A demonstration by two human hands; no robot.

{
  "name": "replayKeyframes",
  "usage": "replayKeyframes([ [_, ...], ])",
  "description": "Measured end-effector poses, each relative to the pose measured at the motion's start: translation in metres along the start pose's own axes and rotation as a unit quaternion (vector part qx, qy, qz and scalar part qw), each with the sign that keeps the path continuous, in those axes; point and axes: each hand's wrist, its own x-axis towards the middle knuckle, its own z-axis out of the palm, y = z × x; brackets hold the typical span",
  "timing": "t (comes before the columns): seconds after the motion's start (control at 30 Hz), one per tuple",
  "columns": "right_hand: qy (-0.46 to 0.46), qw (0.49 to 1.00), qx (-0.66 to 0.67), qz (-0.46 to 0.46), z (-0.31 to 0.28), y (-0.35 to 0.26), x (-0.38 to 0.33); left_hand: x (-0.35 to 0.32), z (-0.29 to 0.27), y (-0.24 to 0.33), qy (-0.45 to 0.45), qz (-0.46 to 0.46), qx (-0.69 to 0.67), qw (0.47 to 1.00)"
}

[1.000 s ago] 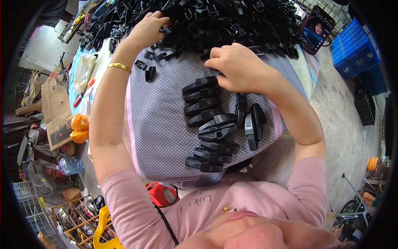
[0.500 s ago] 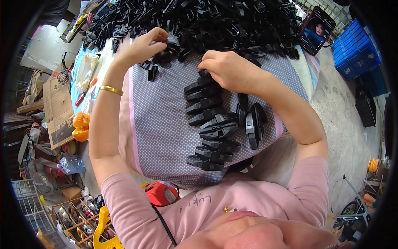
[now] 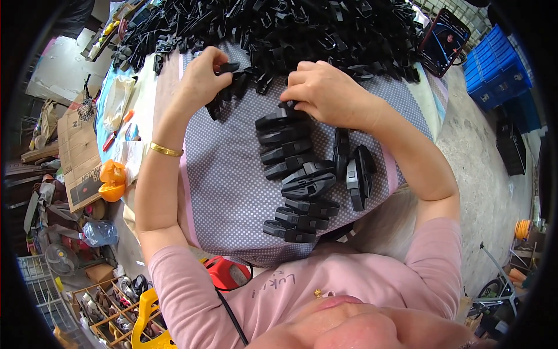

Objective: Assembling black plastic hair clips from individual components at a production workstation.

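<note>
My left hand (image 3: 203,77) is closed on a small black plastic piece (image 3: 228,68) at the near edge of a big heap of black plastic parts (image 3: 261,35). To the right, my right hand (image 3: 334,96) has its fingertips pinched at the far end of a row of black plastic clip-like parts (image 3: 285,136); those fingers partly hide the piece they touch. The row runs toward me in stacked, overlapping pieces, with a shorter stack (image 3: 299,220) nearest my body. Two more such parts (image 3: 360,177) stand apart on its right.
A dotted grey cloth (image 3: 224,168) with pink edging covers the table. A propped phone (image 3: 444,43) stands at the back right, near blue crates (image 3: 497,67). Orange-handled tools (image 3: 110,139) and an orange plastic case (image 3: 112,180) lie at the left side.
My left hand has moved slightly toward me and now shows a black piece in its fingers. The right hand stays at the row's far end, where the top pieces have shifted slightly.
</note>
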Motion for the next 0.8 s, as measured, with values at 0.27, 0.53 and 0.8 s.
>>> replayKeyframes([
  [0.27, -0.099, 0.985, 0.14, -0.024, -0.017, -0.015, -0.001, -0.028, -0.006, 0.032, 0.071, 0.19, -0.103, 0.974],
  [0.53, -0.006, 0.983, 0.172, 0.059, -0.035, 0.005, -0.003, -0.045, 0.025, 0.046, -0.077, 0.161, -0.171, 0.969],
  [0.8, -0.088, 0.979, 0.171, 0.062, -0.021, -0.014, 0.001, -0.034, 0.022, 0.036, -0.171, -0.078, -0.374, 0.908],
])
